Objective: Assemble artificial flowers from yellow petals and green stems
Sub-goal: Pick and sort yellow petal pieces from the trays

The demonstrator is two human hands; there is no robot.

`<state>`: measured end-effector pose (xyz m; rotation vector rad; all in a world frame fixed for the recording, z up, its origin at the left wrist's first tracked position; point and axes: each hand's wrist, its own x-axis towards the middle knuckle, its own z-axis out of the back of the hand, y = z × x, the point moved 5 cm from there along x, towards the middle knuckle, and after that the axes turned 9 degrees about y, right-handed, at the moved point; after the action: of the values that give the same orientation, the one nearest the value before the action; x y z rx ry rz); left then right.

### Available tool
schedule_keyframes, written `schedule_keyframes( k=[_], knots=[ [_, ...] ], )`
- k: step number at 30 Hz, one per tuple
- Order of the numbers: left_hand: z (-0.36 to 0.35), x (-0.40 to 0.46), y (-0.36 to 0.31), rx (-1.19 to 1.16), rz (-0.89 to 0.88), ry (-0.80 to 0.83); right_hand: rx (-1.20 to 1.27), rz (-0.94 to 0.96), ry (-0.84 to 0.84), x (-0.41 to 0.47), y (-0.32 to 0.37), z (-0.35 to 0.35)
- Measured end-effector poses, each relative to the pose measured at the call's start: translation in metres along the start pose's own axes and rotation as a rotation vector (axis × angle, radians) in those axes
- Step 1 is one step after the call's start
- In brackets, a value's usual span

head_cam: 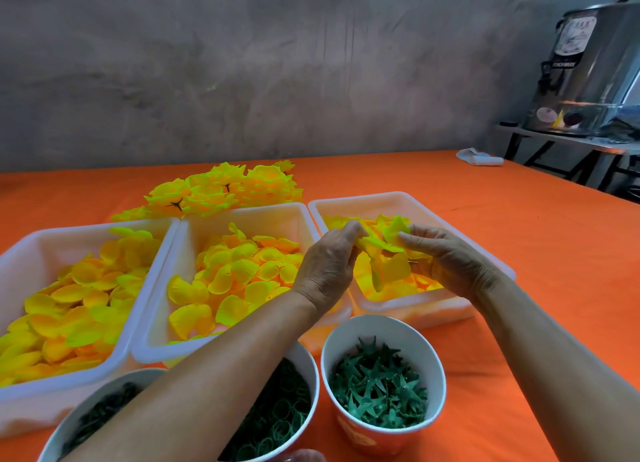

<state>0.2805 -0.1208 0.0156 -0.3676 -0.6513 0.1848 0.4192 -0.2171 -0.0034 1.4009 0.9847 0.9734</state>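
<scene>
Left hand (329, 260) and right hand (446, 257) both pinch a cluster of yellow fabric petals (384, 250), held between them over the right-most white plastic tray (398, 200); paper cup of green star-shaped plastic calyxes (381, 382) below the hands, on the orange-covered counter (554, 253)

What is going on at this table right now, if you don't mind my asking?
A person is putting together artificial flowers. Both the left hand and the right hand pinch yellow petals above the right-hand white tray. Finished flowers lie behind the trays, and a cup of green star pieces stands in front.
</scene>
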Motion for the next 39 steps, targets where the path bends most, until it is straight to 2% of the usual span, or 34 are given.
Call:
schedule_keyframes(
  k=[5,9,12,16,19,21,24,27,28,29,31,33,35,39],
  knots=[
    [-0.001,0.000,-0.001,-0.014,-0.009,0.024,-0.034,-0.034,0.066,0.001,-0.001,0.000],
    [-0.003,0.000,-0.001,-0.036,-0.002,0.042,-0.017,0.010,0.033,-0.001,0.002,-0.003],
    [-0.005,0.001,0.000,-0.023,-0.005,0.051,0.079,0.122,-0.145,-0.002,0.006,0.004],
    [-0.006,0.002,0.005,-0.061,0.019,0.055,0.005,0.213,-0.503,-0.008,0.009,0.021],
    [-0.008,0.002,0.007,-0.055,0.027,0.057,-0.047,0.233,-0.680,-0.011,0.019,0.030],
    [-0.008,0.002,0.007,-0.045,0.030,0.059,-0.199,0.190,-0.797,-0.012,0.027,0.037],
    [-0.008,0.002,0.008,-0.035,0.037,0.065,-0.567,-0.067,-0.930,-0.016,0.034,0.046],
    [-0.008,0.002,0.009,-0.029,0.038,0.059,-0.790,-0.383,-0.914,-0.020,0.032,0.044],
    [-0.009,0.002,0.009,-0.029,0.036,0.060,-0.864,-0.419,-0.923,-0.021,0.034,0.041],
    [-0.009,0.002,0.009,-0.030,0.037,0.060,-0.937,-0.374,-0.931,-0.021,0.040,0.036],
    [-0.009,0.003,0.011,-0.059,0.057,0.053,-0.950,-0.099,-0.840,-0.016,0.053,0.020],
    [-0.006,0.004,0.013,-0.121,0.101,0.025,-0.590,0.164,-0.597,-0.009,0.054,-0.002],
    [-0.004,0.003,0.014,-0.176,0.137,-0.003,-0.324,0.224,-0.424,-0.002,0.046,-0.019],
    [-0.002,0.001,0.016,-0.221,0.149,-0.017,-0.296,0.236,-0.266,0.005,0.030,-0.040]
  ],
)
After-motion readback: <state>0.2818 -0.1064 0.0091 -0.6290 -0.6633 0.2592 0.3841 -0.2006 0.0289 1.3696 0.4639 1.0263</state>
